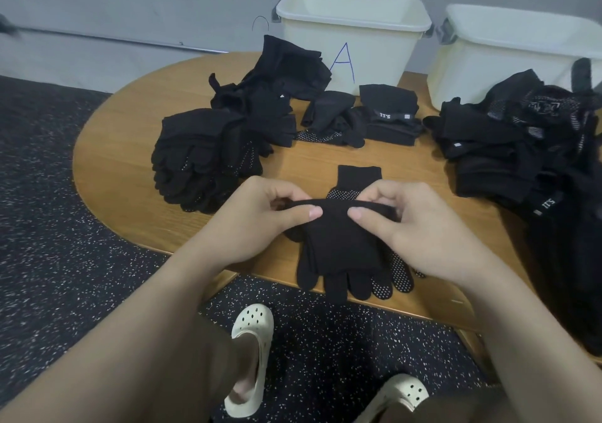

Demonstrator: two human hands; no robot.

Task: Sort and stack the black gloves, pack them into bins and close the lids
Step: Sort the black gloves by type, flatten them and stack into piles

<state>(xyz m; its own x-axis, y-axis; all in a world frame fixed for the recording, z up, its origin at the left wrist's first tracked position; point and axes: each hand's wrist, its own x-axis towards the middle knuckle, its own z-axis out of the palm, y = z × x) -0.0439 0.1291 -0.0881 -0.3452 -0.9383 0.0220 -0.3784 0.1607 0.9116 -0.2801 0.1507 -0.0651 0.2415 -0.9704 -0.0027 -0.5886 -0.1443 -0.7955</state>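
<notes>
A plain black glove [338, 243] hangs over the near edge of the wooden table [110, 162], its fingers pointing toward me. My left hand [260, 217] and my right hand [407, 220] each pinch its cuff between thumb and fingers. Under it lies a dotted black glove [358, 175] with its cuff pointing away. Stacks of black gloves sit around: one at the left [202, 159], a pile behind it [280, 80], a small heap in the middle [361, 116], a large pile at the right [508, 142].
Two open cream bins stand at the back: one marked A [353, 32], another to its right [508, 51]. No lids are in view. The table's curved edge borders dark speckled floor [49, 194]. My feet in cream clogs [250, 357] are below the table edge.
</notes>
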